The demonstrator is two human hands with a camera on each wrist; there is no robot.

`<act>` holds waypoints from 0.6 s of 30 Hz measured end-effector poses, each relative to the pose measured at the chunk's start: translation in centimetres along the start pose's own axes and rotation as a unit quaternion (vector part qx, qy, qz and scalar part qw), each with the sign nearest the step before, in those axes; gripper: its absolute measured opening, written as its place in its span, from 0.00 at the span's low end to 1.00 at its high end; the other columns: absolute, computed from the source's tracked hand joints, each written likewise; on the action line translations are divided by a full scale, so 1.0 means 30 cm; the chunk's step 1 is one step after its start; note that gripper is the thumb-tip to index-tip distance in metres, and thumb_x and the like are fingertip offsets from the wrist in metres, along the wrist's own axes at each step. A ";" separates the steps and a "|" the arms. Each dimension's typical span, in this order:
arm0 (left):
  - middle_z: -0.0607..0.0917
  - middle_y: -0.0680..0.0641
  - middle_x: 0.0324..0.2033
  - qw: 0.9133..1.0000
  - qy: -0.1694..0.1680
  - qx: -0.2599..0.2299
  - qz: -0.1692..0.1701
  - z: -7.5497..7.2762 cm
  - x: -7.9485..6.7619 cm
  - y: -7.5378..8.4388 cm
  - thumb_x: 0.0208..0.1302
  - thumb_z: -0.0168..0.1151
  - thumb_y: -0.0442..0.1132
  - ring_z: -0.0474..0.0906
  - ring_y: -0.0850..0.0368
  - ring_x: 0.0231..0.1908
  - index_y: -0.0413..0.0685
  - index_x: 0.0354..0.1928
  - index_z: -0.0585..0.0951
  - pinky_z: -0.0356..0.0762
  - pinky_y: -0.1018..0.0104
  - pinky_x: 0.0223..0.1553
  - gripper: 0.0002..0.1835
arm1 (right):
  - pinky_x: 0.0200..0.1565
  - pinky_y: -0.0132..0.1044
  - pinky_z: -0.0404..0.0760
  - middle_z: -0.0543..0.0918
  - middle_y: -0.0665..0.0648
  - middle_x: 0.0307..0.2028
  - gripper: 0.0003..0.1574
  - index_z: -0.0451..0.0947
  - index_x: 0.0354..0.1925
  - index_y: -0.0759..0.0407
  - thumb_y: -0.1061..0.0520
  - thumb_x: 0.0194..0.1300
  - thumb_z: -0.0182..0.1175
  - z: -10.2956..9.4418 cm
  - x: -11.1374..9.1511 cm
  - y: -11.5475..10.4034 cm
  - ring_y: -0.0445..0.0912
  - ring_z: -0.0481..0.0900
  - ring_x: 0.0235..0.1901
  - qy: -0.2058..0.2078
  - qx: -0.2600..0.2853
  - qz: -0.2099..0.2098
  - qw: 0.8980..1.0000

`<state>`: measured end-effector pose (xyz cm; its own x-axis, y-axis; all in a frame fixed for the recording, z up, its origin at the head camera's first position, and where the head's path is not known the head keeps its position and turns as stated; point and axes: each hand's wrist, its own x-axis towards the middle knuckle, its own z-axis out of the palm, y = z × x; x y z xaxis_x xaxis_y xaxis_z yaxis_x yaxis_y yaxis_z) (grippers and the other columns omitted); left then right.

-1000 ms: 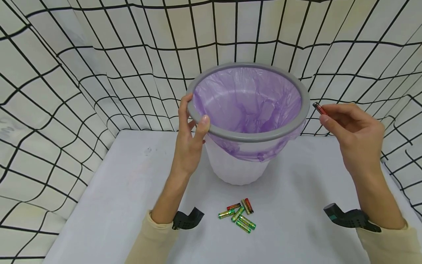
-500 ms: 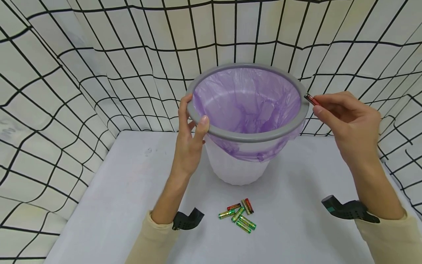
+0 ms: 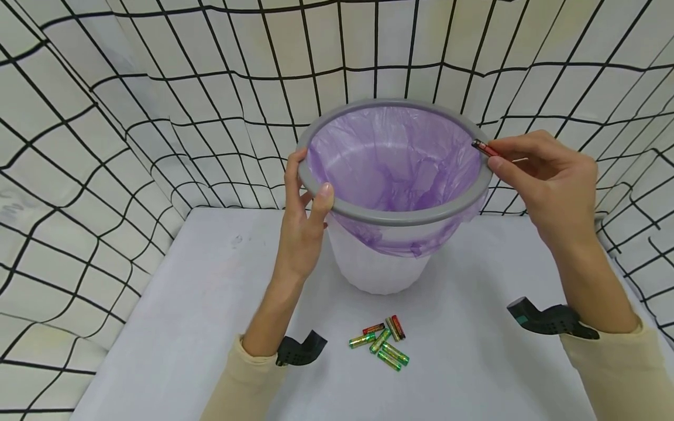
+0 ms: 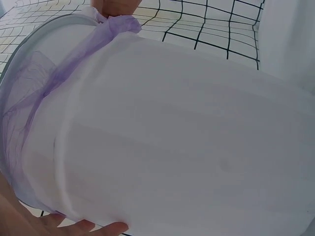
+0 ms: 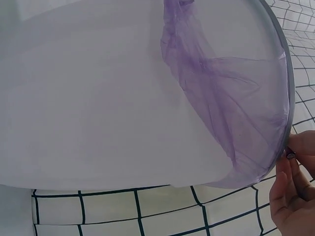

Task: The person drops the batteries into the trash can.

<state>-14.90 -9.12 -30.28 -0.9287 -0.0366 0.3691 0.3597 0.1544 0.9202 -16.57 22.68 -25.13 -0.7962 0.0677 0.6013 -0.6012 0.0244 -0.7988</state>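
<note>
We see a white bin (image 3: pixel 381 272) standing toward the back edge of the tabletop (image 3: pixel 221 280), about midway between its left and right edges. A purple bag (image 3: pixel 400 158) lines it, crumpled into darker folds low down, with its top turned out over the grey rim (image 3: pixel 413 218) and hanging against the outside (the film is thin enough that we can see the white wall through it). The left hand (image 3: pixel 305 234) grips the bin at its left, thumb over the rim and fingers against the outer wall. At the opposite side, the right hand (image 3: pixel 558 184) pinches a small red battery (image 3: pixel 483 147), fingertips close together, the battery's dark end pointing over the mouth of the bin. Nearer the front of the tabletop, we find a loose cluster of green and red batteries (image 3: pixel 380 341), some touching one another, lying on their sides.
</note>
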 end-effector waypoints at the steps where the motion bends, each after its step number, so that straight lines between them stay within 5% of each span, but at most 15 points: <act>1: 0.68 0.55 0.69 1.000 0.000 0.001 0.000 0.001 0.001 0.000 0.64 0.51 0.73 0.76 0.50 0.60 0.82 0.77 0.54 0.78 0.52 0.35 0.41 | 0.44 0.23 0.84 0.88 0.54 0.39 0.16 0.84 0.47 0.79 0.73 0.60 0.70 0.001 0.005 -0.001 0.43 0.84 0.38 -0.002 -0.005 0.003 1.000; 11: 0.68 0.56 0.69 1.000 0.003 -0.001 -0.004 0.000 0.002 -0.002 0.64 0.52 0.70 0.76 0.50 0.60 0.81 0.78 0.53 0.78 0.52 0.36 0.40 | 0.40 0.22 0.84 0.88 0.53 0.40 0.15 0.85 0.47 0.77 0.70 0.61 0.71 0.020 0.041 0.007 0.45 0.80 0.39 -0.019 -0.040 0.012 0.999; 18: 0.67 0.53 0.71 1.000 -0.001 -0.002 0.009 -0.001 0.006 -0.006 0.65 0.52 0.67 0.73 0.47 0.65 0.79 0.78 0.54 0.81 0.46 0.55 0.40 | 0.39 0.21 0.82 0.86 0.53 0.40 0.14 0.86 0.46 0.75 0.71 0.60 0.71 0.022 0.036 0.024 0.45 0.77 0.40 -0.011 -0.046 0.009 0.999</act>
<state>-15.13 -9.17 -30.36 -0.9221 -0.0323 0.3856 0.3768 0.1513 0.9138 -17.91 22.12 -25.03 -0.8082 0.0472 0.5871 -0.5793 0.1160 -0.8068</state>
